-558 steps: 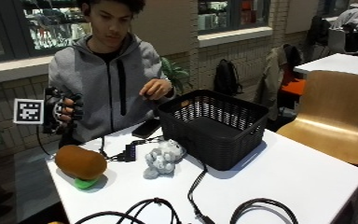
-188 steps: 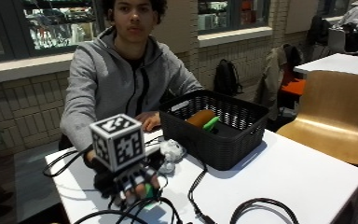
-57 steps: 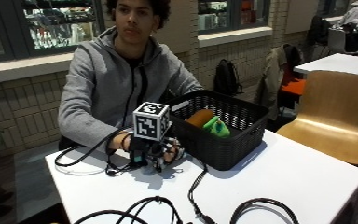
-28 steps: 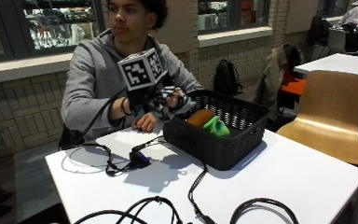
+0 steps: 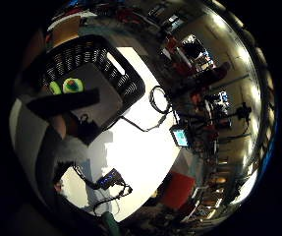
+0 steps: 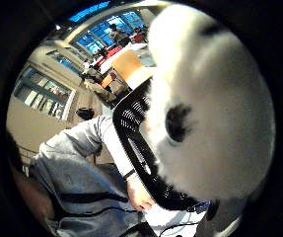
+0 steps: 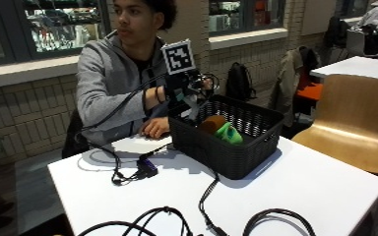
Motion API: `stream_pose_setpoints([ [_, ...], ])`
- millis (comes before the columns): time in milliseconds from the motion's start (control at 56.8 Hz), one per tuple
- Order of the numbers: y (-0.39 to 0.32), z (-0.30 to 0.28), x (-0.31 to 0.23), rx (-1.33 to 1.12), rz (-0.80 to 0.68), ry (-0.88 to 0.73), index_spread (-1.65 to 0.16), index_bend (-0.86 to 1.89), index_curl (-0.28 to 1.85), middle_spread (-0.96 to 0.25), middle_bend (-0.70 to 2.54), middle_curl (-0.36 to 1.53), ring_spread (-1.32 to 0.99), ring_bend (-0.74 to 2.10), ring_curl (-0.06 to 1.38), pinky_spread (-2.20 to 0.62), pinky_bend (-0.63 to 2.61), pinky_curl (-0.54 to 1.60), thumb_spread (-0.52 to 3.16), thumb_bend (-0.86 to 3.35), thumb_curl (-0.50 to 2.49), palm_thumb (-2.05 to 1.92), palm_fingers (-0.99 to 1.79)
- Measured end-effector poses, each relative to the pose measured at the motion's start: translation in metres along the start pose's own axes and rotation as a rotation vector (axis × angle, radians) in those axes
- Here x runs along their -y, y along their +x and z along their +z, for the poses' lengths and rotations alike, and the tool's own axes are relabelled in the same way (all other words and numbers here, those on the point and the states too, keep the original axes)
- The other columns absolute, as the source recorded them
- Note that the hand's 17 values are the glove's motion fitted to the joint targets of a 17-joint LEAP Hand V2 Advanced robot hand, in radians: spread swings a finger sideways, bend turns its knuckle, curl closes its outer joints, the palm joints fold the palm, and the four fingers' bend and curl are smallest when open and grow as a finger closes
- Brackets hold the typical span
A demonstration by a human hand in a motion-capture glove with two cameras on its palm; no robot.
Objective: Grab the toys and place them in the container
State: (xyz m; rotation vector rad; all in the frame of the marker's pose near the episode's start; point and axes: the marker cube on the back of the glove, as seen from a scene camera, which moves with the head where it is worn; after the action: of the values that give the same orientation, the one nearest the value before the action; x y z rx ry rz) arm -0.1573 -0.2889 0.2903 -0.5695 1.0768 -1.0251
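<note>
Our gloved right hand (image 7: 188, 93) grips a white plush toy (image 6: 215, 103) above the black basket (image 7: 232, 147). Beneath it in the basket lies a brown-and-green toy (image 7: 219, 129); our bare left hand (image 7: 155, 129) rests on the table beside the basket.

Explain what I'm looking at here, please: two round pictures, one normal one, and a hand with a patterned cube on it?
There's no robot: a person at a white table works with a black-gloved right hand. The normal picture comes from a camera across the table. The round ones come from tiny wide-angle cameras on that hand's palm. The hand holds a white plush toy over the rim of a black basket; the toy fills the thumb-side view. The little-finger-side view looks down into the basket, where an orange and green toy already lies. Black cables lie on the table. The bare hand rests beside the basket.
</note>
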Motion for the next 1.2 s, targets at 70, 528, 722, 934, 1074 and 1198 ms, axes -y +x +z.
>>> stream_pose_setpoints([
  [70,0.004,0.002,0.001,-0.044,0.027,-0.02,-0.2,0.36,0.53,-0.41,0.71,1.21,-0.52,1.05,0.88,-0.35,1.45,0.53,1.2,0.15,0.86,0.73,0.49],
  [528,0.027,-0.011,-0.08,-0.099,0.287,-0.258,-0.27,0.15,0.4,-0.02,0.1,0.67,-0.1,0.15,0.5,0.03,1.11,0.36,1.32,-0.01,0.48,0.19,-0.23],
  [722,0.051,-0.01,-0.162,-0.013,0.448,-0.226,-0.28,0.19,0.4,0.03,0.12,0.54,-0.07,0.15,0.44,0.05,1.03,0.33,1.41,0.0,0.42,0.2,-0.14],
  [934,0.089,0.016,-0.259,0.064,0.682,-0.235,-0.28,0.22,0.42,0.05,0.14,0.45,-0.07,0.16,0.4,0.05,0.97,0.32,1.49,0.01,0.38,0.23,-0.07],
  [1074,0.088,0.042,-0.309,0.115,0.783,-0.185,-0.28,0.25,0.43,0.05,0.16,0.42,-0.06,0.17,0.38,0.05,0.95,0.31,1.53,0.02,0.36,0.25,-0.04],
  [1198,0.091,0.059,-0.327,0.152,0.837,-0.143,-0.28,0.27,0.45,0.05,0.17,0.41,-0.06,0.18,0.36,0.05,0.93,0.31,1.56,0.03,0.35,0.27,-0.02],
])
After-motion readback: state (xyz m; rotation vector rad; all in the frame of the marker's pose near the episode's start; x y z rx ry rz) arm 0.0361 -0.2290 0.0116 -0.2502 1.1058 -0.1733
